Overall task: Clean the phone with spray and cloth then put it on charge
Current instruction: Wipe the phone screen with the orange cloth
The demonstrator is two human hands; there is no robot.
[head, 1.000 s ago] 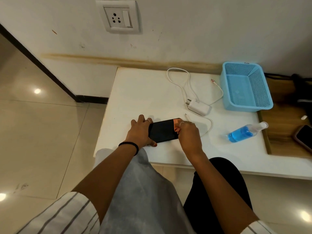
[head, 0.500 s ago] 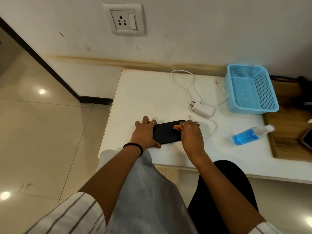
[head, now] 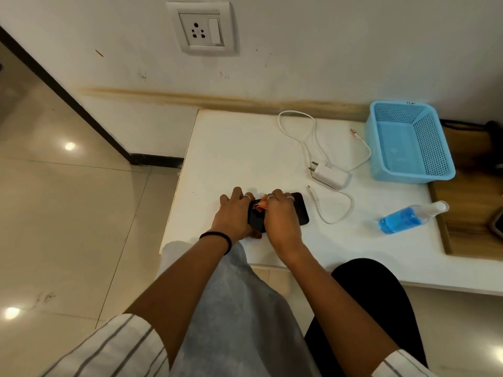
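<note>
Even indoor light, floor glare, edges warped

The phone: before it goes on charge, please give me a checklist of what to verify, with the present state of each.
1. Phone flat on the white table, held by left hand: ok.
2. Wiping done: not ok; right hand presses the orange cloth on the screen.
3. Screen dry and clean: cannot tell.
4. White charger in the wall socket: not ok; it lies on the table.
5. Cable end free beside the phone: ok.
6. Spray bottle clear of the cable: ok; it lies apart, to the right.
</note>
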